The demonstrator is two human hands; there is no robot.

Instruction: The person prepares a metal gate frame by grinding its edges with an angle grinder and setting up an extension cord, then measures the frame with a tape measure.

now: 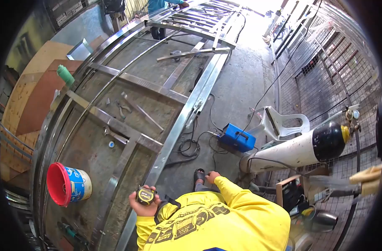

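My left hand (141, 207) is closed around a yellow-and-black tape measure (145, 195), right beside a long shiny square steel tube (180, 121). No drawn-out blade can be made out. That tube forms the near side of a large welded metal frame with crossbars (151, 87). My right hand (213, 177) rests by my leg, above a sandalled foot, its fingers seemingly laid out with nothing visible in them. A pair of pliers (123, 112), an adjustable wrench (114, 135) and a hammer (141, 111) lie on the floor inside the frame.
A red-rimmed bucket (79, 184) stands at left, with a power tool (71, 234) below. To the right are a blue welding machine (237, 137) with cables, a white plastic chair (283, 123) and a gas cylinder (295, 148). Another person (159, 7) is at the far end.
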